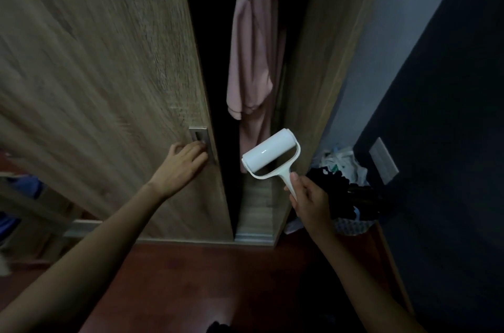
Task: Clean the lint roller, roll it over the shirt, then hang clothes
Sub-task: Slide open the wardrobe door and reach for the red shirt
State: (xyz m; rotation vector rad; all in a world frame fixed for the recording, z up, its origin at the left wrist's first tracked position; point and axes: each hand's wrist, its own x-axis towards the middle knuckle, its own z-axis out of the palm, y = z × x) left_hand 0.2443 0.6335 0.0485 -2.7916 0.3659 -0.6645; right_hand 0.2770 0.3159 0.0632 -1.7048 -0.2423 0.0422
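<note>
- Pressing left hand, fingers fairly straight, on grainy wooden sliding wardrobe door at its recessed metal pull.
- Gripping white plastic lint roller by the handle in right hand, just right of that door's edge.
- Hanging in the gap beyond the door: limp pink fabric shirt. Light and floppy, probably best steadied at the hem.

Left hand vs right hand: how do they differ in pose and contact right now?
1. Left hand: fingers fairly straight, tips at the door pull; right hand: fingers curled round the handle of the roller.
2. Left hand carries nothing; right hand holds the roller drum-up.
3. Left hand rests on the door; right hand hangs free before the closet gap.
Shared: both bare, arms stretched forward.
</note>
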